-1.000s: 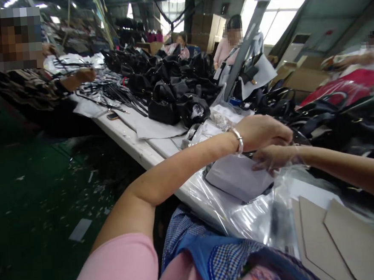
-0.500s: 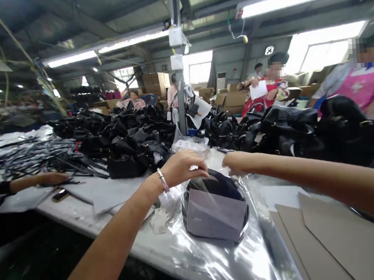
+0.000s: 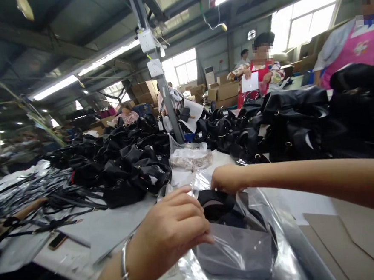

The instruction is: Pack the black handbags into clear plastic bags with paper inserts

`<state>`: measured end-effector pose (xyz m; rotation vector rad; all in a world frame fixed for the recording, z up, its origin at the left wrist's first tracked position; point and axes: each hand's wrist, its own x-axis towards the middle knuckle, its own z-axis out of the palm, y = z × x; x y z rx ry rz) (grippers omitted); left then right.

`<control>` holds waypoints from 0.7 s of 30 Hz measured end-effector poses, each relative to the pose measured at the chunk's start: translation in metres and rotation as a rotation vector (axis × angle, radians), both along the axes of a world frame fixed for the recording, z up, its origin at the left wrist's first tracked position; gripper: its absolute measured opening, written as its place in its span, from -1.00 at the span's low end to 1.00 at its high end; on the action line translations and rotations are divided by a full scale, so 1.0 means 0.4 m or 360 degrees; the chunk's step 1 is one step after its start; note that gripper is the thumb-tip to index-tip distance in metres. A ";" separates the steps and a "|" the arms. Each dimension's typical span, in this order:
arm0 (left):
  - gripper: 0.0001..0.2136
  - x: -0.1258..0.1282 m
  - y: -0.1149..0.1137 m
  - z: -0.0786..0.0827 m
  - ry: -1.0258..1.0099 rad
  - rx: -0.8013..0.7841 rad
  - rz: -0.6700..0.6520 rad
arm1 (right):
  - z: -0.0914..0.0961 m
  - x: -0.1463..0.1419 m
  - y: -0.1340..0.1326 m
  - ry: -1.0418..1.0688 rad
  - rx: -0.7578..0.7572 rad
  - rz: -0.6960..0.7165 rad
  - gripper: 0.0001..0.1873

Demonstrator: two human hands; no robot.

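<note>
A black handbag [image 3: 222,203] lies inside a clear plastic bag [image 3: 191,269] on the table in front of me. A flat grey card [image 3: 235,249] covers the handbag's lower part, under the film. My right hand [image 3: 227,179] is closed at the far end of the plastic bag, above the handbag's handle; its fingertips are partly hidden. At the near left side, my left hand [image 3: 170,226] reaches over the film with fingers stretched out and thumb apart. A silver bracelet [image 3: 124,264] is on that wrist.
Black handbags are heaped across the back [image 3: 121,161] and right [image 3: 294,119]. Grey-brown boards [image 3: 351,248] lie at the right. Black straps [image 3: 82,198] and a phone [image 3: 57,240] are at the left, near another person's arm [image 3: 30,208]. A grey post [image 3: 170,107] rises behind.
My view has shifted and tilted. My left hand has come nearer and lower, its fingers now straighter. My right hand has moved left to the far end of the plastic bag.
</note>
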<state>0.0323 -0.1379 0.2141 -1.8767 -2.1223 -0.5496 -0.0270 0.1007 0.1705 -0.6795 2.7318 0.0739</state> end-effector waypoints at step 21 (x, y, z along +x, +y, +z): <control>-0.14 -0.286 0.171 0.003 -0.1514 -0.0836 0.1495 | 0.102 0.159 0.273 -0.0703 -0.0782 -0.1160 -0.23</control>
